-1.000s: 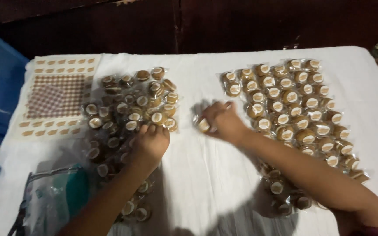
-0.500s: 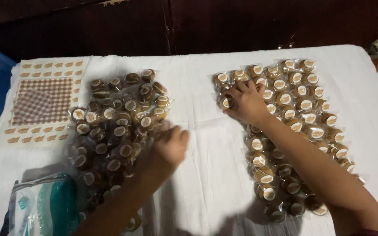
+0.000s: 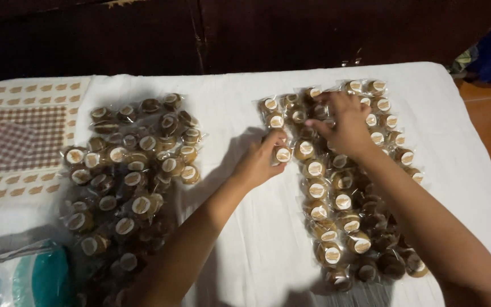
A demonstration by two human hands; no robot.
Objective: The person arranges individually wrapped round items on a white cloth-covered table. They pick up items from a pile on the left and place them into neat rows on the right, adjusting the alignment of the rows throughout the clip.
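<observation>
- On white cloth: left hand pinches wrapped sweet, round label up.
- Right hand fingers spread, resting on sorted rows.
- Loose pile lies left.

Single head cam, looked steeply down at the bench from close range, facing the dark wall.

Teal pouch cut off bottom-left.

On the white cloth-covered table lie two groups of small round brown sweets in clear wrappers: a loose left heap of roughly forty and ordered right rows of roughly forty-five, too crowded to count exactly.
</observation>
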